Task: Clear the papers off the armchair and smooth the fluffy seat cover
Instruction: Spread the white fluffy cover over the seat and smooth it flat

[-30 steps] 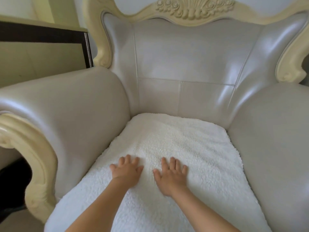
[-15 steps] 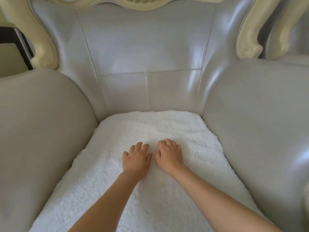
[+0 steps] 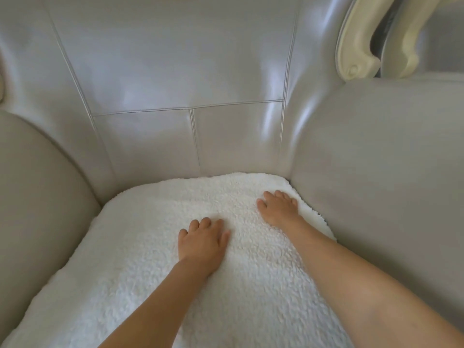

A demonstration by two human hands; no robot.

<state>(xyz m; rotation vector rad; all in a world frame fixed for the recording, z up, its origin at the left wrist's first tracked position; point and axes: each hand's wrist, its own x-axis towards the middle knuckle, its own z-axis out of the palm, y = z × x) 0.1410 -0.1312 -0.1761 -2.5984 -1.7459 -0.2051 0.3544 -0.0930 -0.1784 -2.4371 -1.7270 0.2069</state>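
Sliding right grip [image 3: 278,209] to back corner of fluffy white seat cover [image 3: 150,247], pressing left grip [image 3: 202,241] mid-seat, keeping both flat, uncurled.

Armchair [image 3: 163,71]: glossy pale grey leather, stitched panel back, padded arms either side, cream carved frame at upper right. Seat cover [image 3: 140,247]: white fluffy pile, rounded corners, lying flat over the seat, back edge against the backrest.
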